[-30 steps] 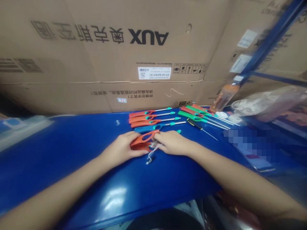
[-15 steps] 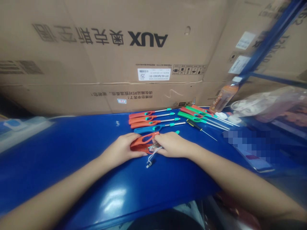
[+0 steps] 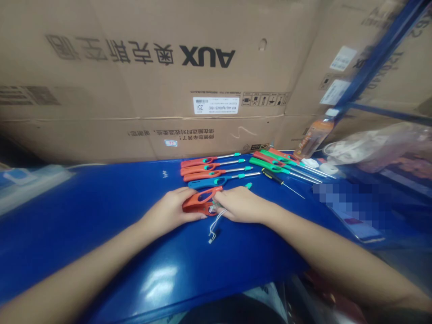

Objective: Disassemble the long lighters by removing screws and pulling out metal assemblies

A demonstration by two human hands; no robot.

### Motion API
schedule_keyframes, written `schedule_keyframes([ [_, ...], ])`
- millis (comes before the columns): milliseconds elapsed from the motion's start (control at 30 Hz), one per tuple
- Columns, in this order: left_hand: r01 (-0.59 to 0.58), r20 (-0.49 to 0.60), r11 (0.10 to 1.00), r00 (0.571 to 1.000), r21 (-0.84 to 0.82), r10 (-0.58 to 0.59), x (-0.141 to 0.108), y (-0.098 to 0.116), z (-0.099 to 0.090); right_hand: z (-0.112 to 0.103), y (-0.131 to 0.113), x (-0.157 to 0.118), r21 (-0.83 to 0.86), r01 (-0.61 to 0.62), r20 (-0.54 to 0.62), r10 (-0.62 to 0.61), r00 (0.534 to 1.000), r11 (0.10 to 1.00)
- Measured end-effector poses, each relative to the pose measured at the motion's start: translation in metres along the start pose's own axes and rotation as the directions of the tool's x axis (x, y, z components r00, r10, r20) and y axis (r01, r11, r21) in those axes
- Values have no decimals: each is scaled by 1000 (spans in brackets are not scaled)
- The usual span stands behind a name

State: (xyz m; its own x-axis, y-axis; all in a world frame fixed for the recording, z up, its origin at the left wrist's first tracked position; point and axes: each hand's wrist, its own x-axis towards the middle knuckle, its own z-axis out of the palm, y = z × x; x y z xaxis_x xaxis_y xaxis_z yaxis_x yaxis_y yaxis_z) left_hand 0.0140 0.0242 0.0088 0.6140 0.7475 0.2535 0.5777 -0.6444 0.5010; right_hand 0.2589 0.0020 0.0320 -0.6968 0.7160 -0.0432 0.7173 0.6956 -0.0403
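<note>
An orange-red lighter casing (image 3: 196,201) is spread apart between my hands, its two halves parted at the right. My left hand (image 3: 173,206) grips the handle end, thumb below and fingers above. My right hand (image 3: 240,204) is closed at the other end, over the finger loop and the small inner parts. White wires (image 3: 215,228) with a small tip dangle below my right fingers. A green tip (image 3: 249,185) shows behind that hand. Just beyond lies a blue lighter (image 3: 204,183), with several red and orange lighters (image 3: 200,171) in a row behind it.
Further right are several green and red lighters (image 3: 270,164) and a black-yellow screwdriver (image 3: 274,177). A drink bottle (image 3: 313,137) leans by the blue metal post. A phone-like flat object (image 3: 359,227) lies at the right. A large cardboard box (image 3: 135,90) walls off the table's back.
The dangling wires have swung slightly down and to the right. Both hands keep nearly the same hold on the lighter casing.
</note>
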Motion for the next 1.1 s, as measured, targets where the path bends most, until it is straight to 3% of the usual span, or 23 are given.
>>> schedule_keyframes([
  [200,28,-20,998,999,52,-27,-1,-2,-2,-5,15,-4,215,-90,-45,102,994,972],
  [400,21,18,995,1000,102,-23,-3,1,-5,-11,39,-10,274,-188,-159,237,958,943],
  [533,14,64,988,998,152,-24,-5,7,-11,-30,71,-20,223,-351,-281,404,870,910],
  [633,-18,53,987,999,160,9,-5,8,-15,-43,111,-32,96,-610,-232,613,755,787],
  [800,-57,56,974,997,221,46,-4,5,-18,-40,185,-57,28,-772,-161,765,624,635],
  [933,-4,65,978,998,209,-10,-5,3,-17,-25,224,-80,-23,-825,-115,818,564,565],
  [1100,18,75,976,997,219,-35,-5,4,-14,-12,240,-95,-47,-840,-66,838,542,540],
])
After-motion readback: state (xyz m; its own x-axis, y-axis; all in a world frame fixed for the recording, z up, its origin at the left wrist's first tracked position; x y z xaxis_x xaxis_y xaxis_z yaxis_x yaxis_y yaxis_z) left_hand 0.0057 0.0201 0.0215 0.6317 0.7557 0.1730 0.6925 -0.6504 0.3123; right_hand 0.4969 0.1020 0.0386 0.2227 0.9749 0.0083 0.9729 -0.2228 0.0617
